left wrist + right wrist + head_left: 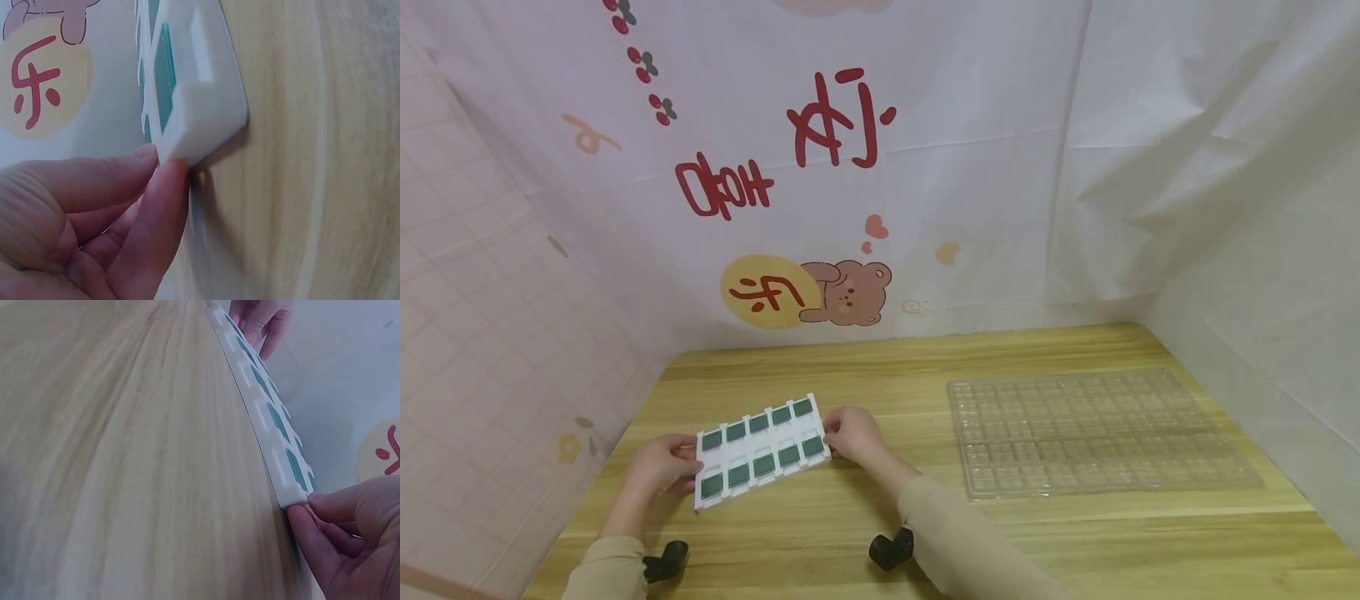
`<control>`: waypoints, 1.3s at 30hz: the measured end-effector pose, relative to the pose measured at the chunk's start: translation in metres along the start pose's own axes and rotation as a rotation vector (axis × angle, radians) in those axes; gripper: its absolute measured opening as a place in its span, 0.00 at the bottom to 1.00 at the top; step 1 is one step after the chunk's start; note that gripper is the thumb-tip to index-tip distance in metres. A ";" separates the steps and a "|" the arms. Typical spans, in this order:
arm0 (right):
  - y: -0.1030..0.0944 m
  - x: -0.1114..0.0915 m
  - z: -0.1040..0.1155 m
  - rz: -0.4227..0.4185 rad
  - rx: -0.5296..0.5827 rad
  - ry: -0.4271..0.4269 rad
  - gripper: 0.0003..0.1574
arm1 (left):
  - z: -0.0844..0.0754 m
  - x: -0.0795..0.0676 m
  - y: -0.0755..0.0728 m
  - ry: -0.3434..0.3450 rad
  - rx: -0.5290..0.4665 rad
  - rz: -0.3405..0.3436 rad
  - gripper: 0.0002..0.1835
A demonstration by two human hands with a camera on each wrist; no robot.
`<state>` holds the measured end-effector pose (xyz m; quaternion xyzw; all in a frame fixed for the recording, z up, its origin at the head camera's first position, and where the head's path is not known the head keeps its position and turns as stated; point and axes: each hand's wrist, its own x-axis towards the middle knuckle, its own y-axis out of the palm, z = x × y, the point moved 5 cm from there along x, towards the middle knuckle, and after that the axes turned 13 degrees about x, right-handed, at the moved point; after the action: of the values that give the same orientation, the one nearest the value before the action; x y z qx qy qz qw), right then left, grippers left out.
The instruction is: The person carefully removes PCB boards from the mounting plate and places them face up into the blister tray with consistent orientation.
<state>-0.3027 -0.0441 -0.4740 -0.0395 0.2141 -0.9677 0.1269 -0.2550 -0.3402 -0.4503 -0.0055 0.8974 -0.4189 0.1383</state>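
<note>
Pinching opposite short ends, the left hand [658,462] and right hand [853,433] grip a white, rectangular, slotted tray [762,443] between thumb and fingers, on the left part of the light wood-grain table [790,542]. It sits at a slant, its right end farther from the person; whether its underside touches the wood throughout, I cannot tell. Since only the ends are pinched, a slip of either thumb or uneven lifting could tip it, and the pieces might slide out, as the slots look open-sided. Two rows of five flat, dark green, square pieces [763,464] fill it, ten in all. Well apart at right lies a clear plastic tray [1097,433] gridded into many small compartments; wood grain shows through it.
</note>
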 end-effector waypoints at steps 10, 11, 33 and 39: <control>-0.008 -0.006 -0.001 -0.003 -0.012 -0.017 0.04 | -0.006 0.001 0.004 0.001 0.028 -0.004 0.30; -0.009 -0.007 -0.001 -0.003 -0.011 -0.019 0.04 | -0.007 0.002 0.005 0.003 0.028 -0.002 0.30; -0.024 -0.019 -0.012 -0.001 0.043 -0.012 0.06 | -0.019 0.009 0.019 -0.008 0.052 0.002 0.30; -0.028 -0.023 -0.013 -0.006 0.048 -0.020 0.06 | -0.021 0.012 0.023 0.011 0.061 0.000 0.29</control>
<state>-0.2889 -0.0082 -0.4743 -0.0470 0.1896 -0.9725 0.1270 -0.2693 -0.3113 -0.4577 0.0009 0.8851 -0.4459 0.1336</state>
